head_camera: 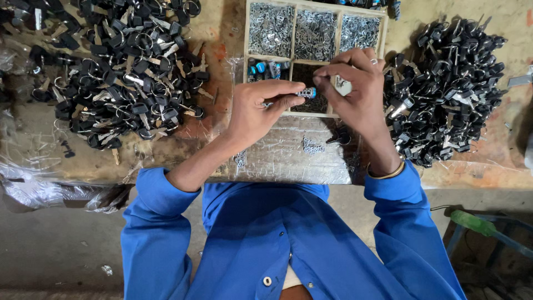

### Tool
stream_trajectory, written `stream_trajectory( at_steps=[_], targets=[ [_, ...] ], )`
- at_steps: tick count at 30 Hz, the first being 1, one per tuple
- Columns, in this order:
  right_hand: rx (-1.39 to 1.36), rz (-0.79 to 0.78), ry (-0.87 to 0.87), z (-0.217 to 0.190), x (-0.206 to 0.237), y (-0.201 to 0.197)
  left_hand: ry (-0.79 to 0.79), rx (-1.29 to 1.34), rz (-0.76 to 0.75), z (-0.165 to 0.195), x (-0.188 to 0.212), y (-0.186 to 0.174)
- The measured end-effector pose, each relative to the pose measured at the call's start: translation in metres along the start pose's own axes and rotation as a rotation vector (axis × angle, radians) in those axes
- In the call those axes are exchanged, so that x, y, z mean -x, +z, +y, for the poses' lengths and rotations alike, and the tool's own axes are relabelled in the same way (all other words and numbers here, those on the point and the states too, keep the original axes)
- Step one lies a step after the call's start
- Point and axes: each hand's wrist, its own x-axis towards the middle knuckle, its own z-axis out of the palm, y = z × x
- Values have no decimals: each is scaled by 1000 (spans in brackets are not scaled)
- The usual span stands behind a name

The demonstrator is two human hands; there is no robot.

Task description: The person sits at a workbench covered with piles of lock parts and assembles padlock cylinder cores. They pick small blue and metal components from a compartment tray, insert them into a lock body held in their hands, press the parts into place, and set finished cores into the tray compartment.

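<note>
A small lock cylinder (306,93), metal with a blue end, sits between the 2 hands above the near edge of the wooden tray (246,50). The left hand (256,108) has its thumb and forefinger pinched on the cylinder; most of the part is hidden by those fingers, so its full shape cannot be made out. The right hand (355,89) meets it from the other side with fingertips bunched at the blue end, and a pale metal piece (342,85) shows tucked against that palm; what it is cannot be told. The tray has 3 far compartments of small silvery parts, too fine to tell singly, and a near compartment with a few blue-capped cylinders (264,70); its other near compartment is dark and mostly covered by the hands. Under the wrists lies a sheet of crinkled foil (288,158) with a few loose bits on it. A heap of black-headed keys (125,72) lies left, cut off at the top edge, and another heap (444,89) lies right. Blue sleeves (161,222) fill the foreground.
</note>
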Motion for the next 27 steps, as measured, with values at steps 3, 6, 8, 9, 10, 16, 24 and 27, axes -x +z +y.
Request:
stream_trajectory(
  at_steps=[3,6,8,9,10,16,24,27],
  targets=[
    [-362,15,-1,-5,1,4,-2,-24,-32,3,0,-2],
    [-498,-63,-46,-11,5,4,-1,-13,-23,3,0,-1],
    [-512,-95,-6,-14,3,3,-59,15,-8,2,0,1],
    [-518,-111,15,-15,2,3,-89,31,0,1,0,2],
    [-490,-111,1,-16,2,2,-82,40,-1,0,0,2],
    [-329,-95,-121,-23,-1,-4,-57,65,1,-6,2,4],
    [-559,-63,61,-10,2,4,-91,104,-17,-10,4,4],
    [-612,35,135,-4,8,6,-128,153,-27,-10,4,2]
  ],
)
